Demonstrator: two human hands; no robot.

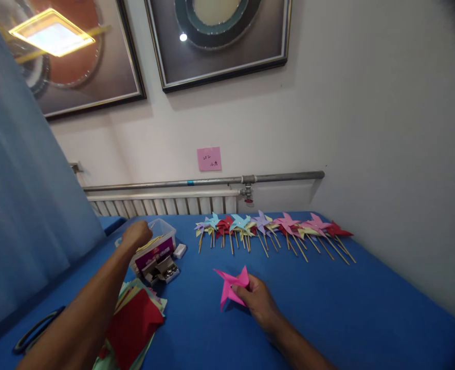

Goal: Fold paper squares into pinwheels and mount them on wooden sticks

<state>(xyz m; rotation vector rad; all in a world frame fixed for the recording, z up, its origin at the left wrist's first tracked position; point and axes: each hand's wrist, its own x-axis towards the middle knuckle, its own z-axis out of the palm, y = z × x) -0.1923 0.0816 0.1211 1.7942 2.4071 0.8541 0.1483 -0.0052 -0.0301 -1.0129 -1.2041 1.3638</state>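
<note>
My right hand (260,302) grips a bright pink folded-paper pinwheel head (229,283), thumb on top near its centre. The piece sits at the middle of the blue-covered counter (196,329), its blades spread to the left of my fingers; no stick shows on it.

My left hand (137,234) is bent, fingers curled, at a clear plastic tub with a purple label (160,251). The fingertips face away from me, so I cannot tell whether this hand grasps anything. Pale, thin wooden sticks (150,243) lie inside the tub, close to the hand.

Just in front of the tub stand small open cardboard boxes (168,271), one containing shiny metal pieces. A small white box (180,251) lies just beside the tub, to its right. Nearer to me is a loose pile of coloured paper sheets (134,324), red uppermost, pale green and cream beneath, partly covered by my left forearm. A dark looped handle (32,331) shows left of that forearm.

Along the far side of the counter, a row of paper pinwheels on wooden sticks (287,222) is laid out, light blue, lavender, red, pink and cream, overlapping, sticks towards me.
</note>
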